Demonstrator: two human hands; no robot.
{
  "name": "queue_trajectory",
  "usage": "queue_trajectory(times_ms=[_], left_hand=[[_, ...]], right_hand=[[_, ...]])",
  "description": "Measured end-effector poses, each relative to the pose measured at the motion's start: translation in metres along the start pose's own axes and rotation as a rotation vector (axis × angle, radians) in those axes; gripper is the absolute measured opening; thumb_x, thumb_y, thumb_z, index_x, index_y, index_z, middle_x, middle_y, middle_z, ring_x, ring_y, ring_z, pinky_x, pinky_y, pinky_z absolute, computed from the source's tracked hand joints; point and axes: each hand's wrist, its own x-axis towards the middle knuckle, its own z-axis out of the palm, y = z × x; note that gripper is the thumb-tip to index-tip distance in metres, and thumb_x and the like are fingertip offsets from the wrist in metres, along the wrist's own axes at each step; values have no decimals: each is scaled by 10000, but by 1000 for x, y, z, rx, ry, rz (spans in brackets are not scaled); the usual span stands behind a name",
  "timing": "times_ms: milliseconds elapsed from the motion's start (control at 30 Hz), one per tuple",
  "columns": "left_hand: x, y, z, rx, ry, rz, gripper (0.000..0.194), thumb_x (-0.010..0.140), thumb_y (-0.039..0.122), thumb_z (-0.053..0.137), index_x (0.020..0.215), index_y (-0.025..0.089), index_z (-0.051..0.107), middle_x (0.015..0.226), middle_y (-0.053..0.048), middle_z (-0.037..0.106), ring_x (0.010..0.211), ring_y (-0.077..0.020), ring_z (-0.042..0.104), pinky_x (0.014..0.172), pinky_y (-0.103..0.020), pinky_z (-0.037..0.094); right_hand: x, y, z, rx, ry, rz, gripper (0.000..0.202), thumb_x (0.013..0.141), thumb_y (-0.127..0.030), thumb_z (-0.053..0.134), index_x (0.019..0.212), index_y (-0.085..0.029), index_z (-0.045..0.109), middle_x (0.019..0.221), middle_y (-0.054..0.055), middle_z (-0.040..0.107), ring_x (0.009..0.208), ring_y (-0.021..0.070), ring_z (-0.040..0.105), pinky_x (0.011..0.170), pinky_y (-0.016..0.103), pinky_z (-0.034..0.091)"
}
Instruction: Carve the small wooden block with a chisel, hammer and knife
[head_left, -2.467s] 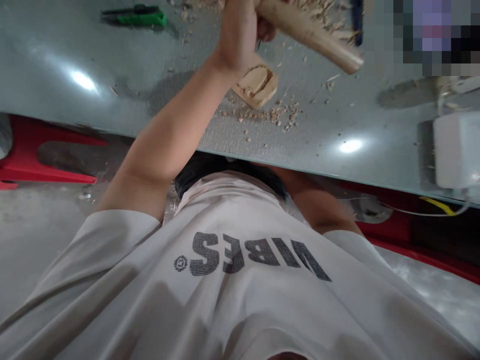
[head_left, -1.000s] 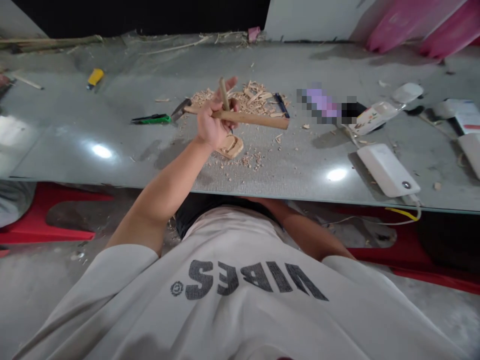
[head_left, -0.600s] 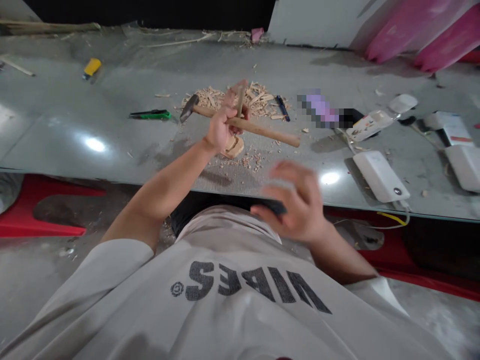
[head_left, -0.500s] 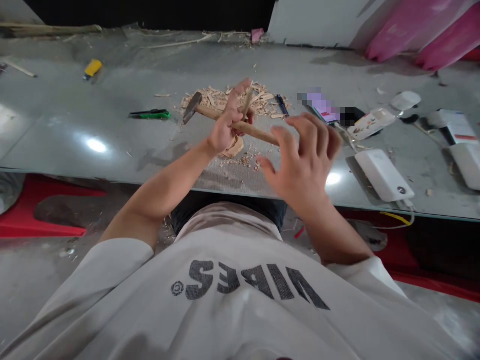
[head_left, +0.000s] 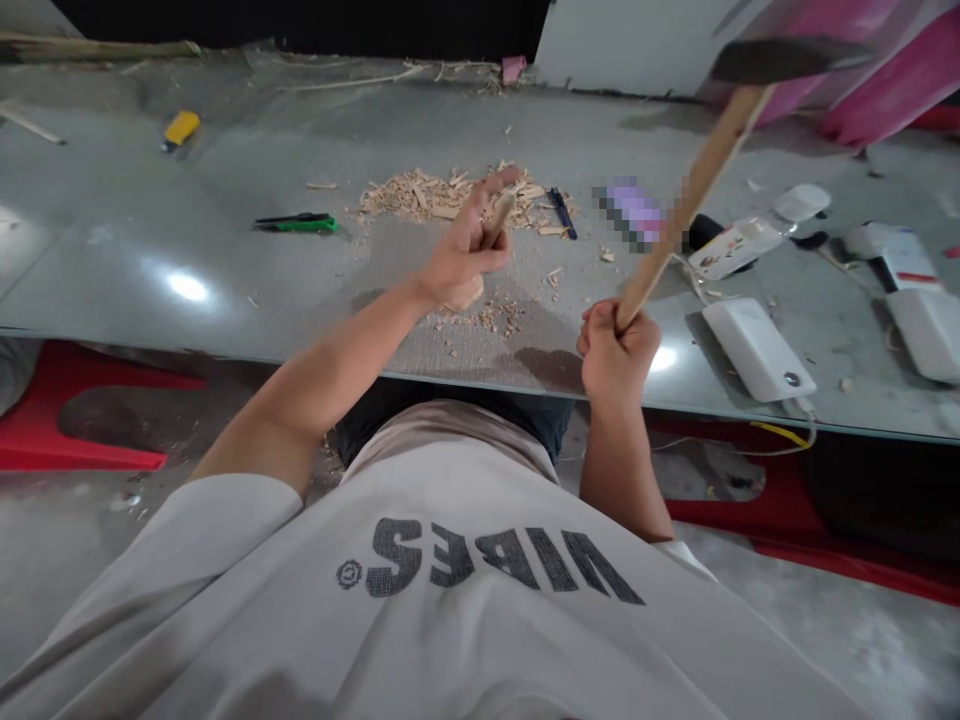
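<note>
My right hand (head_left: 619,345) is closed around the lower end of the wooden handle of a hammer (head_left: 694,205). The dark hammer head is raised at the upper right. Over the table, my left hand (head_left: 469,245) holds a short wooden stick (head_left: 498,218) between thumb and fingers, its index finger stretched out. Beneath that hand a pale wooden piece (head_left: 471,295) shows in part. A pile of wood shavings (head_left: 416,195) lies just behind, and small crumbs (head_left: 499,317) are scattered in front of the hand.
A green cutter (head_left: 296,223) lies left of the shavings, a dark blue pen-like tool (head_left: 562,213) to their right. Farther right are a phone (head_left: 634,208), a clear bottle (head_left: 739,245) and a white power bank (head_left: 757,350). A yellow object (head_left: 180,130) is at the back left.
My right hand has closed on the handle and turned the hammer upward to the right, away from my left hand. My left hand keeps the stick.
</note>
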Motion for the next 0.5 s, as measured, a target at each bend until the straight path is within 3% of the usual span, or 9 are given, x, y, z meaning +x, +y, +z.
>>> queue_trajectory(times_ms=[67, 167, 333, 500], left_hand=[[8, -2, 0, -112, 57, -87, 1089, 829, 530, 894, 1863, 347, 603, 771, 51, 493, 666, -211, 277, 638, -381, 209], [17, -4, 1, -181, 117, -166, 1145, 740, 515, 816, 1854, 347, 614, 675, 70, 390, 659, -226, 134, 628, -390, 70], [12, 2, 6, -237, 203, -217, 1118, 814, 530, 772, 1897, 331, 577, 647, 90, 349, 664, -238, 4, 638, -395, 54], [15, 4, 14, -260, 356, -175, 1002, 842, 514, 699, 1836, 420, 612, 652, 75, 349, 710, -272, -4, 701, -427, 37]], right_hand=[[1, 7, 3, 114, 48, 17, 873, 915, -1120, 882, 890, -321, 534, 697, -93, 321, 563, 124, 248, 518, 299, 187], [3, 13, 4, 174, 65, 43, 905, 881, -1129, 918, 885, -311, 530, 717, -92, 324, 561, 112, 246, 490, 270, 193], [1, 17, 1, 208, -10, 45, 863, 912, -1084, 960, 906, -303, 592, 743, -75, 373, 575, 121, 311, 473, 257, 243], [-4, 16, -2, 101, -110, 29, 832, 971, -1103, 900, 975, -290, 725, 716, -77, 386, 580, 131, 334, 515, 301, 266]])
